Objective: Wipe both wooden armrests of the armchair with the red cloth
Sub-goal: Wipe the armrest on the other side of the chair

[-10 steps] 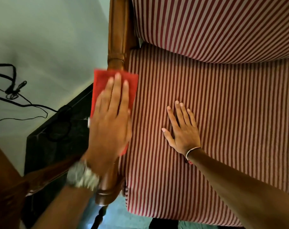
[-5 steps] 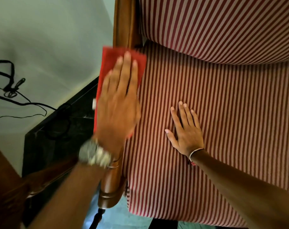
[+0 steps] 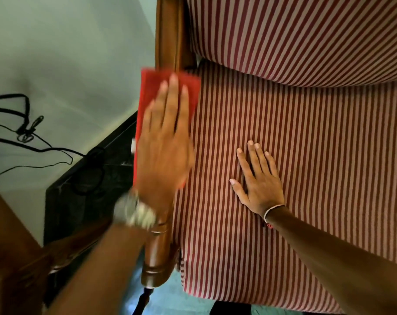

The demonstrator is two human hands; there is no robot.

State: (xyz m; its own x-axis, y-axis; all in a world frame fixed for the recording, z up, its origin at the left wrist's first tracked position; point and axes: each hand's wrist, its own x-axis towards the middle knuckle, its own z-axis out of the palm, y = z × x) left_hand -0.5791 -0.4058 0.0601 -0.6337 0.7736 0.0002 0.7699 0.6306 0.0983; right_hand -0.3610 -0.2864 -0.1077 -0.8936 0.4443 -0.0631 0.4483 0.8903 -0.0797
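Blurred left hand (image 3: 163,142) presses flat on the cloth (image 3: 151,92), hiding most of the armrest (image 3: 156,267); right hand (image 3: 259,180) lies open on the seat (image 3: 329,178).

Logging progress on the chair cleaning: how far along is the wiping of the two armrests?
In hand: the left hand presses the red cloth flat on the wooden armrest on the chair's left side, near its back end. The right hand lies flat on the striped seat. Done: cannot be judged; wiped wood looks no different. Left: the other armrest is out of view, so probably still to do.
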